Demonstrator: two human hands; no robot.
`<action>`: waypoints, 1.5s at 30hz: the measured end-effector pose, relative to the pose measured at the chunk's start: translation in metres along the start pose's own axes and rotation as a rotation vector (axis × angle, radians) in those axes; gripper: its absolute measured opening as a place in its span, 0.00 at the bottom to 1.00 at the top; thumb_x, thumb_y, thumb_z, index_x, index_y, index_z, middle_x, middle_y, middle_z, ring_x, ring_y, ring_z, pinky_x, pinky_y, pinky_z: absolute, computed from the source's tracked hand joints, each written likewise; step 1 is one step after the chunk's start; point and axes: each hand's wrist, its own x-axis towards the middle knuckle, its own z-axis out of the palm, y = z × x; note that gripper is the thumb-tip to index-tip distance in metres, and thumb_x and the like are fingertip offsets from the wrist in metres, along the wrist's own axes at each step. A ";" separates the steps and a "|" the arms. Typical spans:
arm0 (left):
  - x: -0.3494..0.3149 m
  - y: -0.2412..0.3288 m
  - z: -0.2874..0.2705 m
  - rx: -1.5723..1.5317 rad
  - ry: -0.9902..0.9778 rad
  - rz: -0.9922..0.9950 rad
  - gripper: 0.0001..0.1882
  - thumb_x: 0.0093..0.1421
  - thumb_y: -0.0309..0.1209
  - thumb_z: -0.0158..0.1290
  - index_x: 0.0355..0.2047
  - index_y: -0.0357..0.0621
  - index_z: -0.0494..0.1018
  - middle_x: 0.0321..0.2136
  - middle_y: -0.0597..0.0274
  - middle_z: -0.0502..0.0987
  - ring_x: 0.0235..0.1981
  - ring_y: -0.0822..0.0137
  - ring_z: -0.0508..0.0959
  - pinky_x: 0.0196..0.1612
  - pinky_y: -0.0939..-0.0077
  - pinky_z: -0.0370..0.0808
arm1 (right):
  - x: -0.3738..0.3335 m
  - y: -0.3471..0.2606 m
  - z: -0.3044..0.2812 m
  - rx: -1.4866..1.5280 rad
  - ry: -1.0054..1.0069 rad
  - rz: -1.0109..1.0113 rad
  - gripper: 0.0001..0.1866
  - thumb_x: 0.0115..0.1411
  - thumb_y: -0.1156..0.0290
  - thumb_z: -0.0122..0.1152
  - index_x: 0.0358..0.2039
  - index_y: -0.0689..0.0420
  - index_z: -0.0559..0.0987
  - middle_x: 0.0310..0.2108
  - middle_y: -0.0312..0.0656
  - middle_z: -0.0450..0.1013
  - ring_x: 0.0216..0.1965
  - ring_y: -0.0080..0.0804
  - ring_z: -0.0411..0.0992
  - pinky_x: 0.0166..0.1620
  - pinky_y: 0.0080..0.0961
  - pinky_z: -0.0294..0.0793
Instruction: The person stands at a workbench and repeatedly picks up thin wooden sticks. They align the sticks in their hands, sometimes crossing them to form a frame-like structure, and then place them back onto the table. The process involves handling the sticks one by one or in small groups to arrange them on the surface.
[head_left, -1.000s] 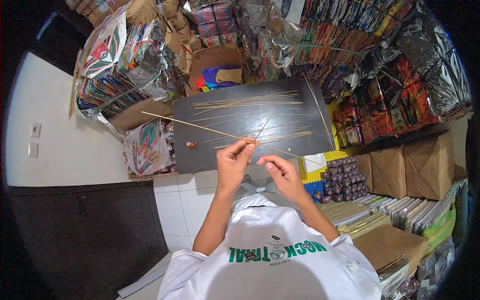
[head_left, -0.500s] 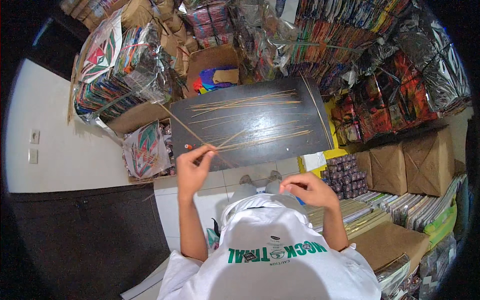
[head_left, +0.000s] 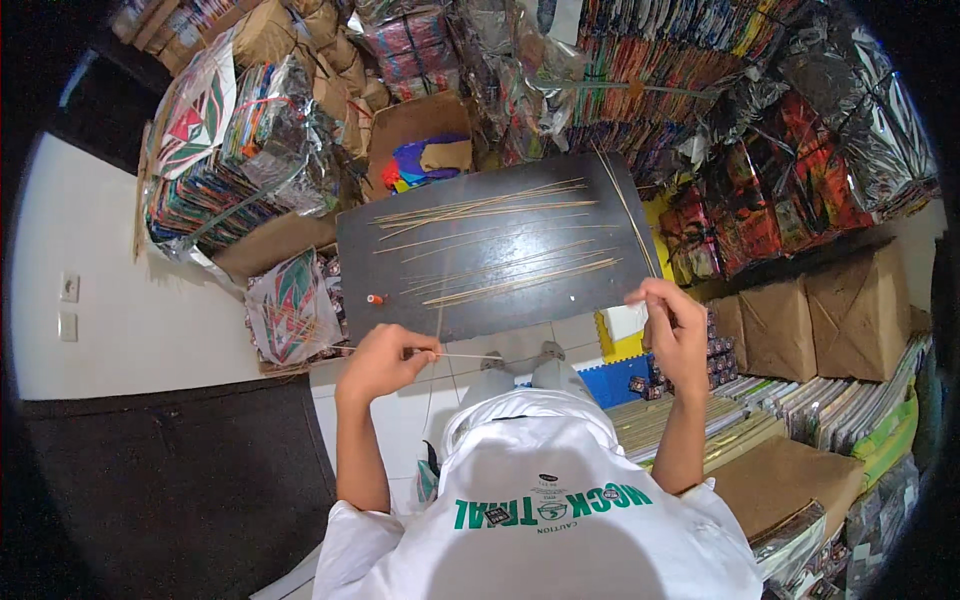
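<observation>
My left hand pinches two thin sticks that cross at its fingertips, in front of the dark table's near edge. One thin stick runs sideways through the grip; the other is blurred and stands nearly upright. My right hand is raised off the table's near right corner, its fingers curled toward the thumb. Whatever they hold is too fine to make out. On the dark table several loose thin sticks lie in rough rows. A small orange spool rests near its left edge.
Left of the table stands a box with a printed kite sheet on top. Behind it are an open carton and wrapped bundles. Brown paper packages and stacked sheets line the right side. A dark panel lies at lower left.
My left hand has moved down toward me, turning the crossed sticks so one lies nearly level. My right hand has risen and moved right, away from my lap.
</observation>
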 end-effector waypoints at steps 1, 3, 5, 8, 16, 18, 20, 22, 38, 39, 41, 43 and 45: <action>0.003 0.000 0.003 0.024 -0.040 0.004 0.07 0.53 0.29 0.58 0.32 0.45 0.82 0.23 0.51 0.80 0.21 0.56 0.79 0.29 0.67 0.73 | 0.003 0.000 0.002 0.049 0.008 -0.068 0.06 0.63 0.81 0.51 0.35 0.63 0.77 0.41 0.45 0.79 0.23 0.18 0.71 0.27 0.17 0.68; 0.008 -0.002 0.010 0.042 -0.077 0.033 0.08 0.52 0.31 0.57 0.32 0.48 0.83 0.24 0.52 0.80 0.24 0.53 0.80 0.31 0.63 0.75 | 0.013 -0.004 0.009 0.147 0.022 -0.205 0.06 0.66 0.79 0.49 0.35 0.62 0.76 0.46 0.47 0.78 0.21 0.14 0.68 0.25 0.14 0.66; 0.013 0.008 0.013 0.086 -0.115 0.066 0.09 0.52 0.32 0.57 0.32 0.49 0.83 0.25 0.52 0.81 0.27 0.50 0.80 0.33 0.60 0.75 | 0.021 -0.008 0.014 0.324 -0.014 -0.261 0.07 0.68 0.75 0.48 0.34 0.61 0.74 0.51 0.51 0.75 0.20 0.13 0.67 0.24 0.12 0.66; 0.018 0.025 0.018 0.165 -0.170 0.129 0.09 0.52 0.32 0.57 0.34 0.50 0.83 0.26 0.52 0.81 0.28 0.50 0.80 0.33 0.59 0.76 | 0.037 -0.008 0.021 0.527 -0.108 -0.326 0.10 0.71 0.69 0.47 0.35 0.60 0.74 0.56 0.58 0.71 0.17 0.13 0.66 0.22 0.11 0.66; 0.018 0.044 0.034 0.175 -0.213 0.220 0.09 0.55 0.32 0.58 0.35 0.51 0.84 0.26 0.51 0.81 0.25 0.51 0.80 0.31 0.61 0.75 | 0.063 -0.016 0.033 0.904 -0.264 -0.306 0.10 0.71 0.65 0.49 0.34 0.56 0.72 0.59 0.63 0.66 0.12 0.12 0.63 0.16 0.10 0.60; 0.017 0.051 0.032 0.184 -0.220 0.213 0.09 0.55 0.32 0.58 0.36 0.51 0.84 0.26 0.52 0.81 0.25 0.51 0.80 0.32 0.60 0.75 | 0.064 -0.015 0.033 0.963 -0.259 -0.271 0.10 0.70 0.65 0.50 0.33 0.56 0.71 0.60 0.62 0.66 0.12 0.12 0.61 0.15 0.10 0.57; 0.015 0.051 0.033 0.198 -0.223 0.202 0.09 0.55 0.33 0.58 0.36 0.52 0.84 0.27 0.52 0.82 0.26 0.50 0.80 0.32 0.60 0.75 | 0.063 -0.015 0.035 1.046 -0.272 -0.228 0.09 0.70 0.66 0.50 0.33 0.55 0.70 0.61 0.61 0.64 0.12 0.12 0.60 0.15 0.10 0.55; 0.014 0.049 0.035 0.216 -0.224 0.191 0.09 0.55 0.33 0.58 0.36 0.52 0.84 0.28 0.53 0.82 0.28 0.50 0.81 0.33 0.59 0.76 | 0.063 -0.015 0.036 1.127 -0.275 -0.189 0.08 0.70 0.67 0.49 0.33 0.55 0.70 0.62 0.59 0.64 0.12 0.12 0.60 0.15 0.10 0.54; 0.008 0.045 0.037 0.241 -0.179 0.177 0.10 0.55 0.33 0.58 0.37 0.53 0.84 0.30 0.55 0.83 0.30 0.50 0.82 0.34 0.60 0.77 | 0.064 0.003 0.040 1.316 -0.324 -0.153 0.05 0.70 0.68 0.49 0.38 0.54 0.69 0.63 0.53 0.62 0.13 0.14 0.60 0.16 0.11 0.57; 0.008 0.044 0.038 0.234 -0.169 0.188 0.10 0.54 0.33 0.58 0.36 0.53 0.84 0.30 0.55 0.83 0.30 0.50 0.82 0.34 0.60 0.77 | 0.065 0.006 0.041 1.348 -0.346 -0.153 0.04 0.70 0.68 0.49 0.39 0.54 0.69 0.64 0.53 0.62 0.14 0.14 0.60 0.17 0.12 0.58; 0.008 0.042 0.037 0.208 -0.157 0.195 0.10 0.54 0.33 0.58 0.37 0.53 0.84 0.30 0.54 0.83 0.30 0.50 0.81 0.35 0.59 0.77 | 0.063 0.010 0.043 1.450 -0.350 -0.095 0.04 0.70 0.68 0.50 0.40 0.53 0.69 0.65 0.49 0.62 0.14 0.15 0.60 0.17 0.13 0.58; 0.008 0.042 0.034 0.170 -0.154 0.191 0.11 0.54 0.32 0.57 0.37 0.55 0.84 0.29 0.52 0.82 0.31 0.50 0.81 0.36 0.57 0.77 | 0.061 0.016 0.046 1.560 -0.374 -0.042 0.04 0.69 0.68 0.50 0.42 0.53 0.69 0.65 0.45 0.62 0.14 0.15 0.60 0.17 0.14 0.59; 0.009 0.046 0.029 0.150 -0.191 0.141 0.11 0.54 0.32 0.58 0.38 0.54 0.84 0.29 0.51 0.82 0.30 0.49 0.81 0.35 0.58 0.77 | 0.058 0.023 0.050 1.679 -0.419 0.006 0.04 0.69 0.69 0.49 0.43 0.52 0.69 0.65 0.40 0.63 0.15 0.16 0.61 0.17 0.14 0.58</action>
